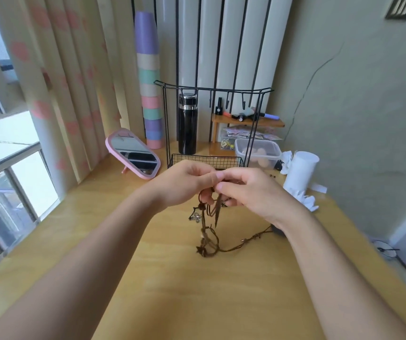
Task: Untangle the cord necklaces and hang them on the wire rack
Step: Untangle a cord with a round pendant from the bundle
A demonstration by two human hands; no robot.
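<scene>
1. Over the middle of the wooden surface (148, 278), a tangle of brown cord necklaces (209, 231) hangs from both hands. Its lower loops and one trailing strand lie on the wood. A flower-shaped charm (196, 217) shows on the left of the bundle.
2. The left hand (187, 182) has its fingers curled and pinches the top of the cords.
3. The right hand (248, 190) also has curled fingers and pinches the same bundle just beside the left. The two hands meet at the fingertips.
4. The wire rack (197, 159) stands upright just behind the hands, with hooks along its top bar and a mesh basket at its foot.
5. A black bottle (187, 126) stands behind the rack, and a small wooden shelf (246, 121) holds cosmetics. A clear plastic box (258, 150) and a white roll (300, 170) sit to the right.
6. A pink mirror (133, 154) leans at the left, near a stack of pastel cups (149, 77) by the curtain (69, 69).
</scene>
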